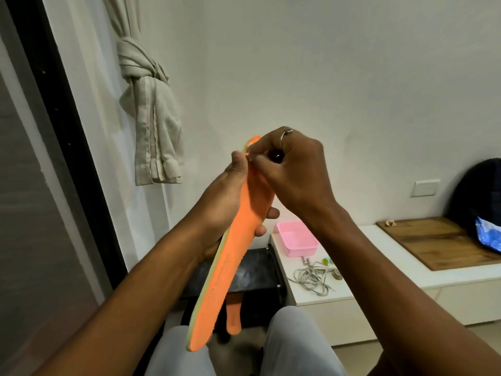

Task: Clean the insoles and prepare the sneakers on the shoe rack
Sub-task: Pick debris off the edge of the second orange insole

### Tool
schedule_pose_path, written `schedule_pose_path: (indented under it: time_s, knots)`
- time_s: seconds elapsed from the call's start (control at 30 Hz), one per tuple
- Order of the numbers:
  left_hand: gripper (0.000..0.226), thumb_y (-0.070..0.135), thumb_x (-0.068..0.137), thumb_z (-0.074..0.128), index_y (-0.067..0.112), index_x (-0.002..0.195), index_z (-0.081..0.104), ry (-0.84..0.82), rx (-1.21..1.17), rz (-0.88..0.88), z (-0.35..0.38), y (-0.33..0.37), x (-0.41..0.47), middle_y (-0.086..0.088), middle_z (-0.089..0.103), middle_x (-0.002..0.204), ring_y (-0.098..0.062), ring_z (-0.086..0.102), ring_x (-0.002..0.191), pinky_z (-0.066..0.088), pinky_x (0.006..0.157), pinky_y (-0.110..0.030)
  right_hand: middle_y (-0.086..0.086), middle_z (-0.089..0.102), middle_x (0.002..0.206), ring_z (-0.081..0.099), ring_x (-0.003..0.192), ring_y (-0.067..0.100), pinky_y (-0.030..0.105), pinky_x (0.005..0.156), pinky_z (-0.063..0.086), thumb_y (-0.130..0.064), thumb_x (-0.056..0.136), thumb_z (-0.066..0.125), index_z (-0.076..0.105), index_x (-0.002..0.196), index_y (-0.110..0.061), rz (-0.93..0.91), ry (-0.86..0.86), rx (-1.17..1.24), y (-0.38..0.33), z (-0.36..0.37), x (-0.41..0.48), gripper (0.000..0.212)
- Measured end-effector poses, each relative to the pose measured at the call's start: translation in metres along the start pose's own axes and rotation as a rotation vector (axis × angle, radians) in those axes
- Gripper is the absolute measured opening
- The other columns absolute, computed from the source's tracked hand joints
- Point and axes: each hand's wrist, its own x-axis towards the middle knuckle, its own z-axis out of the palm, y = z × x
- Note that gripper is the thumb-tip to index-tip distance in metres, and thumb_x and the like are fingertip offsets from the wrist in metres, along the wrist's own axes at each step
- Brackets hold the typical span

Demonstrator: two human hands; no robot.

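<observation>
We grip the orange insole (244,229) in our left hand (222,196), steadying it while our right hand (295,172) fingers (260,148) pinch its tip, seemingly picking off dirt.

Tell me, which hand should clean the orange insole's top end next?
Probably the right hand: it pinches that top end now, while the left hand grips the middle of the orange insole to steady it.

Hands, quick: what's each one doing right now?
Left hand: gripping the long orange foam insole.
Right hand: fingers pinching that insole's upper tip.
</observation>
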Motion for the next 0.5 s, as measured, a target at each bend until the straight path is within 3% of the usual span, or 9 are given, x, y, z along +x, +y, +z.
schedule_pose_path:
  time_s: [0.07, 0.13, 0.27, 0.4, 0.43, 0.5]
  knots:
    - [0.078, 0.072, 0.081, 0.033, 0.022, 0.138, 0.053, -0.003, 0.071, 0.016, 0.001, -0.001, -0.003, -0.021, 0.068, 0.113, -0.028, 0.074, 0.071, 0.054, 0.049, -0.034, -0.004, 0.072, 0.085, 0.063, 0.073, 0.007, 0.012, 0.068, 0.047, -0.003, 0.081, 0.071, 0.077, 0.085, -0.015, -0.036, 0.085, -0.075, 0.01, -0.002, 0.004, 0.013]
    - [0.077, 0.071, 0.084, 0.033, 0.021, 0.14, 0.051, -0.009, 0.099, 0.047, 0.003, -0.001, -0.005, -0.017, 0.069, 0.11, -0.029, 0.075, 0.073, 0.054, 0.05, -0.034, -0.003, 0.071, 0.087, 0.061, 0.074, 0.006, 0.013, 0.069, 0.048, -0.003, 0.082, 0.07, 0.077, 0.086, -0.014, -0.026, 0.084, -0.147, 0.015, -0.007, 0.007, 0.013]
    - [0.065, 0.064, 0.097, 0.029, 0.026, 0.146, 0.047, 0.042, 0.096, 0.054, 0.002, -0.002, -0.005, -0.02, 0.068, 0.112, -0.03, 0.075, 0.073, 0.056, 0.051, -0.035, -0.006, 0.066, 0.081, 0.06, 0.073, 0.011, 0.029, 0.068, 0.052, -0.007, 0.084, 0.066, 0.079, 0.088, -0.017, 0.029, -0.245, -0.334, 0.008, -0.02, 0.013, 0.017]
    - [0.058, 0.059, 0.101, 0.029, 0.023, 0.139, 0.053, 0.098, 0.083, 0.067, 0.004, -0.002, -0.006, -0.016, 0.073, 0.109, -0.039, 0.074, 0.091, 0.06, 0.057, -0.043, -0.012, 0.066, 0.075, 0.062, 0.074, 0.009, 0.021, 0.063, 0.047, -0.014, 0.086, 0.073, 0.08, 0.088, -0.021, 0.048, -0.572, -0.306, -0.007, -0.035, 0.014, 0.011]
    - [0.057, 0.058, 0.102, 0.028, 0.022, 0.138, 0.054, 0.109, 0.082, 0.076, 0.003, -0.002, -0.007, -0.017, 0.073, 0.108, -0.037, 0.075, 0.09, 0.061, 0.058, -0.043, -0.012, 0.068, 0.076, 0.062, 0.074, 0.007, 0.021, 0.065, 0.048, -0.016, 0.086, 0.075, 0.081, 0.087, -0.022, 0.051, -0.605, -0.272, -0.009, -0.035, 0.013, 0.009]
    - [0.059, 0.058, 0.101, 0.029, 0.02, 0.138, 0.054, 0.123, 0.087, 0.095, 0.003, -0.001, -0.006, -0.019, 0.073, 0.106, -0.033, 0.075, 0.08, 0.06, 0.056, -0.042, -0.01, 0.071, 0.079, 0.063, 0.073, 0.007, 0.027, 0.07, 0.053, -0.015, 0.086, 0.074, 0.08, 0.086, -0.021, 0.029, -0.514, -0.259, -0.007, -0.029, 0.011, 0.009]
